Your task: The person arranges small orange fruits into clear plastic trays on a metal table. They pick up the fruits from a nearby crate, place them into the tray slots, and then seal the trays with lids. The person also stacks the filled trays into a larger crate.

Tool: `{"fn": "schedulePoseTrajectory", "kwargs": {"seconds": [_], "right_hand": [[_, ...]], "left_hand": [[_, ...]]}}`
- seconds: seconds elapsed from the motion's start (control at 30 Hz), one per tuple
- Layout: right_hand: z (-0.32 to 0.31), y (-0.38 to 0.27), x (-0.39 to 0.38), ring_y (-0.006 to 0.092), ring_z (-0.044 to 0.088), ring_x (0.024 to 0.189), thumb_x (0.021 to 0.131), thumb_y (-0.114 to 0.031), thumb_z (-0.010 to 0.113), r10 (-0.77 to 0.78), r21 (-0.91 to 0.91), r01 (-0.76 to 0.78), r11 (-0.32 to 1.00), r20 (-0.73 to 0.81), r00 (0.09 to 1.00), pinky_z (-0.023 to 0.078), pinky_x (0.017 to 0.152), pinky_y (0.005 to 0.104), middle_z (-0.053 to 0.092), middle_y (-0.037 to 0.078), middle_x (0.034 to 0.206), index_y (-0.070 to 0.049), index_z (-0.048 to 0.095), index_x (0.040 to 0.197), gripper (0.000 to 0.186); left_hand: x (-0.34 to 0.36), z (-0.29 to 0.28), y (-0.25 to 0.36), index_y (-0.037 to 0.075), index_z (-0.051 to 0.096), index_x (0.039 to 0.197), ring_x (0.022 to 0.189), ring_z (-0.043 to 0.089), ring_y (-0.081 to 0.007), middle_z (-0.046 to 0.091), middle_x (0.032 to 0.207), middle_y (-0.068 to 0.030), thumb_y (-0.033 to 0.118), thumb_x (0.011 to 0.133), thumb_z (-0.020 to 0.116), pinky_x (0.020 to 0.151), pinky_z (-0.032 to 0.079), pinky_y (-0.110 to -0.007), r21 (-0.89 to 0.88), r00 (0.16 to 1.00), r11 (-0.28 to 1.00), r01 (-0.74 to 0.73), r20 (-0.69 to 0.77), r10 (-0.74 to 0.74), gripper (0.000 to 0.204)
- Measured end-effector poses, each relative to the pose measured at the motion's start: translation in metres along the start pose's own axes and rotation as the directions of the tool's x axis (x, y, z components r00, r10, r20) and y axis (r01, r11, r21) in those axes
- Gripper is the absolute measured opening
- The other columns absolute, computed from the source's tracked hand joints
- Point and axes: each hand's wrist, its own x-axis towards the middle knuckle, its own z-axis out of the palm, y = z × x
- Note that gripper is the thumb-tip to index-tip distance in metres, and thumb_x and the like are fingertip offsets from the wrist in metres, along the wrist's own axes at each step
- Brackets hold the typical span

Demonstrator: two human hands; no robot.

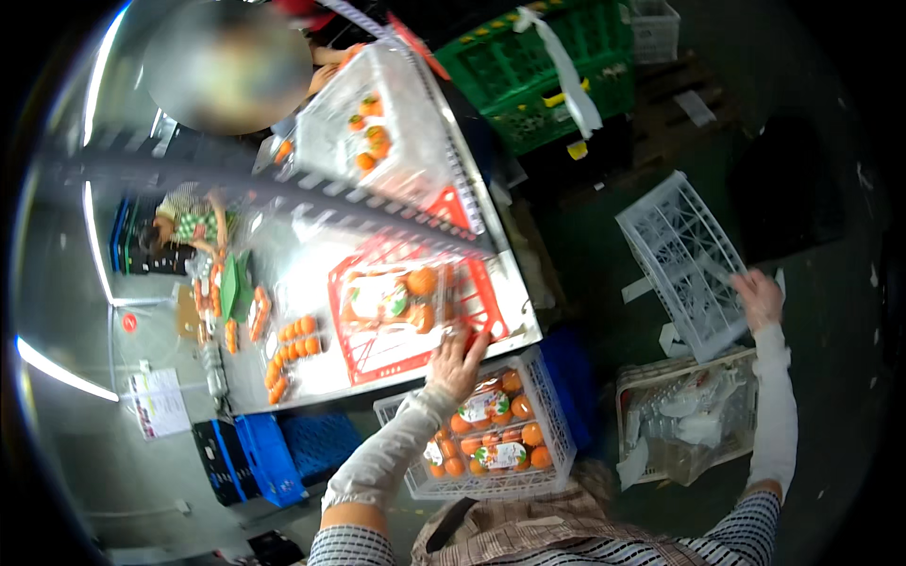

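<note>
My left hand [456,366], in a white sleeve, reaches over the table's near edge with its fingers spread. Its fingertips are at the near side of a clear plastic pack [387,300] of orange-red tomatoes with a printed label. That pack sits in a red plastic crate [354,363] on the table. Out to the right, my right hand [758,300] is closed on the edge of a grey lattice crate [687,264], which is tilted. Just below my left hand, a whitish crate [557,472] contains several labelled packs of tomatoes [500,457].
A low bin [694,415] with crumpled clear plastic stands beneath the grey crate. Another light crate [415,113] with a few tomatoes is farther up the table. Tomato rows [294,341] lie at left. A dark slotted bar [311,196] crosses overhead. Other people work beyond the table.
</note>
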Motion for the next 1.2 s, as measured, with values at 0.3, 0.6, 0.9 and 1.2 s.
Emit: {"fn": "schedulePoseTrajectory", "kwargs": {"seconds": [0.3, 0.6, 0.9, 1.2], "right_hand": [[-0.198, -0.257, -0.286, 0.027, 0.041, 0.056, 0.085, -0.047, 0.077, -0.635, -0.73, 0.395, 0.558, -0.069, 0.77, 0.041, 0.062, 0.0405, 0.041, 0.006, 0.06, -0.01, 0.044, 0.065, 0.054], [-0.134, -0.59, -0.557, 0.0203, 0.033, 0.048, 0.083, -0.058, 0.073, -0.798, -0.793, 0.602, 0.089, 0.305, 0.52, 0.031, 0.054, 0.039, 0.03, 0.001, 0.054, -0.013, 0.038, 0.058, 0.062], [-0.042, -0.676, -0.575, 0.012, 0.036, 0.045, 0.076, -0.035, 0.075, -0.906, -0.411, 0.885, -0.217, 0.423, -0.025, 0.028, 0.047, 0.0308, 0.031, -0.005, 0.053, -0.016, 0.036, 0.059, 0.047], [0.073, -0.662, -0.373, 0.0269, 0.07, 0.08, 0.089, -0.034, 0.071, -0.793, 0.166, 0.776, 0.609, 0.16, 0.588, 0.055, 0.071, 0.0398, 0.072, 0.01, 0.088, -0.006, 0.071, 0.094, 0.028]], "left_hand": [[-0.053, -0.057, 0.017, 0.009, 0.029, 0.157, 0.142, 0.039, -0.0361, 0.037, 0.155, -0.0208, 0.047, 0.084, 0.076, 0.114, 0.038, -0.05, -0.945, 0.94, 0.027, 0.326, 0.321, -0.116, 0.094], [-0.235, -0.198, -0.02, 0.027, 0.026, 0.159, 0.145, 0.036, -0.0391, 0.034, 0.159, -0.0081, 0.072, 0.073, 0.076, 0.117, 0.029, -0.069, -0.258, 0.857, -0.817, 0.516, 0.138, 0.497, 0.109], [-0.37, -0.224, -0.136, 0.014, 0.035, 0.153, 0.132, 0.052, -0.0334, 0.052, 0.141, -0.014, 0.036, 0.081, 0.08, 0.1, 0.051, -0.056, -0.293, 0.955, -0.917, 0.269, 0.205, 0.215, 0.087], [-0.474, -0.174, -0.19, 0.019, 0.015, 0.161, 0.126, 0.049, -0.0425, 0.035, 0.147, -0.0167, -0.001, 0.069, 0.066, 0.084, 0.056, -0.057, -0.679, 0.747, -0.732, -0.055, 0.459, -0.481, 0.107]]}}
